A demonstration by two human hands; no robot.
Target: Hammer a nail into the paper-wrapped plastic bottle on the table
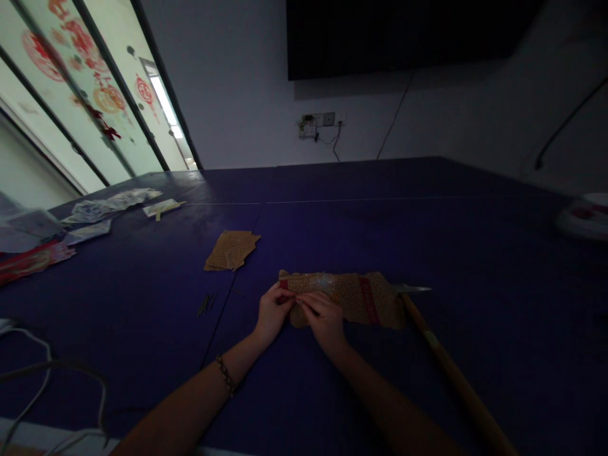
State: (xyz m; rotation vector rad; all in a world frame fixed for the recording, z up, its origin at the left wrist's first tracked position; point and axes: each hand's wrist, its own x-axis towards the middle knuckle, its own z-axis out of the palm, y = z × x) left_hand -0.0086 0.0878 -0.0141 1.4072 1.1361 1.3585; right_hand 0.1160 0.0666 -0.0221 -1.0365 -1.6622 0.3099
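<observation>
A long brown cardboard piece [349,304] lies on the dark blue table, printed with dots and a red band, with a shiny clear patch on top. My left hand [274,310] is closed at its left end, thumb and fingers pinching the cardboard. Right beside it, my right hand [323,315] is pinched over the same piece; whatever its fingertips hold is too small to make out. A pointed metal blade [415,289] sticks out past the cardboard's right end. Touching that end is a long wooden stick [451,364], which slants down toward the lower right.
Brown cardboard pieces [232,249] lie stacked at left-centre, with several thin dark sticks or nails [206,304] below. Plastic packets [116,202] and a red package [35,261] sit far left. White cables [47,361] loop at lower left. A round object [584,216] stands far right.
</observation>
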